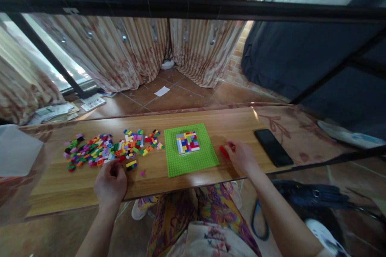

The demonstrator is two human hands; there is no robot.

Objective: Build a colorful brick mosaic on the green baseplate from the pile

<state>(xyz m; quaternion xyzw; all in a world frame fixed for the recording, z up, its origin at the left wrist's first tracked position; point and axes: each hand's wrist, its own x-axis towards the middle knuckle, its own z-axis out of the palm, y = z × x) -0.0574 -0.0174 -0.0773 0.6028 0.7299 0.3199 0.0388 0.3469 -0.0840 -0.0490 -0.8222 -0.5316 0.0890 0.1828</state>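
Observation:
My right hand (243, 156) is to the right of the green baseplate (193, 165), its fingertips closed on a red toy brick (224, 152) at the tabletop. On the baseplate sits a low, square build of multicoloured bricks (187, 143) with a pale edge. My left hand (111, 180) rests at the near side of a loose heap of toy bricks (93, 148), fingers curled together. Whether it pinches a brick is hidden. A small yellow and dark cluster of bricks (131, 165) lies just right of it, and a lone pink brick (142, 173) is farther right.
A black phone (273, 147) lies on the wooden table (72, 192) at the right. Several joined brick pieces (146, 150) lie between the heap and the baseplate. A translucent bin (18, 152) stands far left. A dark metal bar (193, 7) crosses beyond the table.

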